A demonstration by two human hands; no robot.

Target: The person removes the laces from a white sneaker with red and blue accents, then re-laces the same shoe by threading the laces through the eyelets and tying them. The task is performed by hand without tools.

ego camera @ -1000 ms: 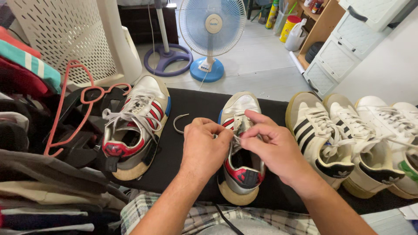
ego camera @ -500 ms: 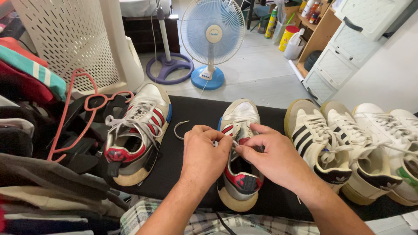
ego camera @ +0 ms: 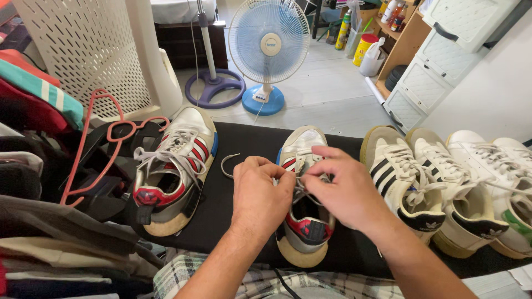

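Note:
A white, red and blue sneaker lies on a black surface, toe pointing away from me. My left hand and my right hand hover over its middle, both pinching its white laces. Part of the shoe's tongue and lacing is hidden under my fingers. The matching sneaker lies to the left with its laces loose.
A row of white sneakers with black stripes and more white pairs sits at the right. Red hangers and folded clothes fill the left. A blue fan stands on the floor beyond, next to a white perforated basket.
Both hands stay on the middle sneaker's laces, working them slightly; my right fingers have shifted over the lace. The view has tilted a little.

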